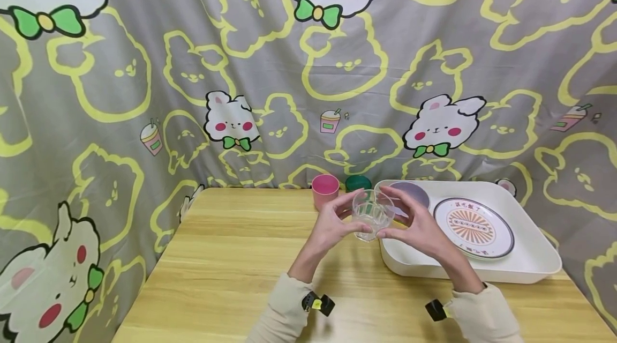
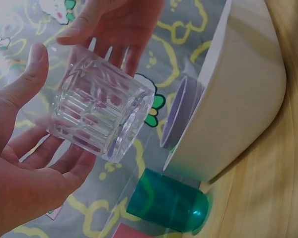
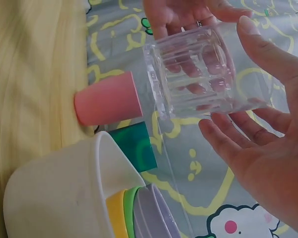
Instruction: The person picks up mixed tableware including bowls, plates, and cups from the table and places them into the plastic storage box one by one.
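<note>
A clear ridged glass cup (image 1: pixel 372 215) is held up between both hands, over the table and beside the white tub. The left hand (image 1: pixel 331 221) grips its left side, thumb near the front and fingers round the side. On the opposite side the right hand (image 1: pixel 418 223) grips it the same way. In the left wrist view the cup (image 2: pixel 102 104) shows vertical flutes and a thick base. Its base (image 3: pixel 158 79) points toward the table side in the right wrist view.
A pink cup (image 1: pixel 325 190) and a green translucent cup (image 1: pixel 358 183) stand at the table's back edge. The white tub (image 1: pixel 535 262) at right holds a patterned plate (image 1: pixel 474 226) and a nested stack with a purple bowl (image 1: pixel 409 193) on top. A patterned curtain (image 1: pixel 299 75) hangs behind.
</note>
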Action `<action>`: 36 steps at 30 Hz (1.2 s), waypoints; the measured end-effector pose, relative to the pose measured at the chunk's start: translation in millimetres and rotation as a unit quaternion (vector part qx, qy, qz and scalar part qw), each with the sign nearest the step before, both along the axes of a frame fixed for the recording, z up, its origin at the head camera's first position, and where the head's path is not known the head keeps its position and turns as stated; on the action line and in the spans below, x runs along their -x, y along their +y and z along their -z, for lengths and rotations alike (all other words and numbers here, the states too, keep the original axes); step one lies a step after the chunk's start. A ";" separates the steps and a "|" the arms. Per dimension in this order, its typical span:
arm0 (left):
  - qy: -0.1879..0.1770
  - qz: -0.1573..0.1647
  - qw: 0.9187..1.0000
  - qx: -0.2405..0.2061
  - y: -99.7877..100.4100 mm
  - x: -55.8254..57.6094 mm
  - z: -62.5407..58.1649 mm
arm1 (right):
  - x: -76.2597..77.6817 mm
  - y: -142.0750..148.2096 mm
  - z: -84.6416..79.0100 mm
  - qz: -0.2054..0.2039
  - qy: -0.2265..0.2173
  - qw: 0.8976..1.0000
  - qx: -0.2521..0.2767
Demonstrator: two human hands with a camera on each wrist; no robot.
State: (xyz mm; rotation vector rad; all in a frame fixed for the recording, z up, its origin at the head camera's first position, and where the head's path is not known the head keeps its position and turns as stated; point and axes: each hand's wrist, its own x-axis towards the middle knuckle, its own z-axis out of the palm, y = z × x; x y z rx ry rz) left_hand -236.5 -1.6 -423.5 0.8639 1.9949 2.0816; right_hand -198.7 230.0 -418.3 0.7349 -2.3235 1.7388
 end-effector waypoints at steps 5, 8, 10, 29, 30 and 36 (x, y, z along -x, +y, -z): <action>0.013 0.004 1.000 0.009 4.6 -0.1 -1.3 | -1.0 0.4 2.4 0.000 -0.005 1.000 0.021; 0.012 0.007 1.000 0.012 6.2 -0.1 -2.2 | -2.0 0.9 3.3 0.009 -0.004 1.000 0.025; 0.011 0.008 1.000 0.013 7.1 0.2 -2.1 | -2.2 1.5 4.2 0.017 0.000 1.000 0.021; 0.038 0.060 0.995 0.070 0.5 9.9 -4.7 | -7.5 13.5 1.0 0.086 -0.001 0.996 -0.028; 0.042 0.056 0.995 0.072 -1.3 11.6 -4.2 | -8.1 15.4 -0.1 0.090 -0.002 0.995 -0.033; 0.060 -0.007 0.996 0.072 -1.3 21.2 -0.3 | -13.2 30.0 -0.5 0.119 -0.009 0.990 -0.078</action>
